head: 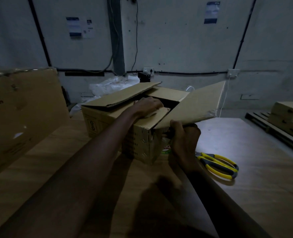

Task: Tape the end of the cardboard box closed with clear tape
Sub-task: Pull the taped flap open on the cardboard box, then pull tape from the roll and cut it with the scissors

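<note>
cardboard box (108, 121): sits on the bench (245, 160), mid-frame, turned so one vertical corner faces the camera; long axis runs from near-right to far-left, skewed to the bench edge; open end faces up
left flap (123, 95): long flap on the far-left side, folded partly inward, nearly level, corrugated edge showing
right flap (195, 103): long flap, raised and tilted up to the right, not closed; clear shiny strip along its outer right edge
far inner flap (166, 94): short flap, lying inward at the far end; dark gap between it and the near side
left hand (148, 104): palm down on the near short flap inside the box top, fingers curled over its edge; pressing, not wrapped round anything
right hand (183, 134): at the near-right corner of the box, thumb on top of the lower corner of the right flap, fingers curled beneath; pinching the flap
tape roll (166, 148): only a sliver with green and red print shows between box and right wrist; cannot tell more
scissors (218, 163): yellow-and-grey handles, flat on the bench just right of the right wrist, blades mostly hidden, handles pointing right
big carton (18, 114): leaning at frame left, near the box, apart from it
plastic wrap (111, 86): crumpled behind the box by the wall
stacked cartons (290, 115): far right, on a pallet
</note>
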The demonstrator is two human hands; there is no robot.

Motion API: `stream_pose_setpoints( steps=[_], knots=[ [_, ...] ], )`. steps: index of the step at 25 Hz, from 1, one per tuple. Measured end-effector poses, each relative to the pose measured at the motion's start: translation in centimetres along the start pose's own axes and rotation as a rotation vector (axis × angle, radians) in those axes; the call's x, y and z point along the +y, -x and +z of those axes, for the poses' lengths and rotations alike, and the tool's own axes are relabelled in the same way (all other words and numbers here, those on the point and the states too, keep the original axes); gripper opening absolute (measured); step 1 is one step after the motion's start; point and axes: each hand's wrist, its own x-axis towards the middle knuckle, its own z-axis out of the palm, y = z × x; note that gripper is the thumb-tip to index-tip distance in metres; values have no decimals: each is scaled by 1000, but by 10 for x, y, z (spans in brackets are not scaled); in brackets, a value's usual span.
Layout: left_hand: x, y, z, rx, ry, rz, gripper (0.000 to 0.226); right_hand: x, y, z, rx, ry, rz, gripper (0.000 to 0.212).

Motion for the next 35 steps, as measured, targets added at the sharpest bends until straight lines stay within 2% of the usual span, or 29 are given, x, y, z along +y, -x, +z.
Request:
stream_pose_setpoints(
  steps=[2,4,6,9,11,13,15,18,21,24,27,31,33,35],
  knots=[
    [2,3,-1,7,325,-62,40,5,-5,2,5,190,-169,15],
    [3,8,-7,62,642,-116,50,8,-8,5,-49,190,-282,17],
    [-1,13,-20,200,859,-155,56,21,-15,7,-118,218,-359,30],
    [-8,22,-55,485,1168,-226,53,32,-17,8,-329,389,-416,39],
    [-11,30,-78,617,1081,-254,47,32,-16,11,-469,561,-396,45],
    [-11,35,-90,644,745,-248,38,32,-13,14,-512,725,-421,49],
    [-4,37,-88,579,442,-161,29,25,-11,14,-539,827,-446,52],
    [21,35,-62,468,335,5,21,10,-8,-3,-580,907,-451,47],
    [61,37,-25,492,160,210,17,-9,-2,-37,-504,983,-451,38],
    [112,43,23,483,141,433,21,-24,2,-91,-395,1081,-365,32],
    [162,43,80,320,234,589,31,-35,7,-152,-250,1193,-301,22],
    [207,33,144,121,336,617,57,-53,21,-224,-105,1343,-170,16],
    [216,27,170,37,185,574,71,-66,30,-259,7,1378,-114,17],
    [216,22,193,-13,73,531,74,-77,37,-288,135,1434,-69,19]
  ],
)
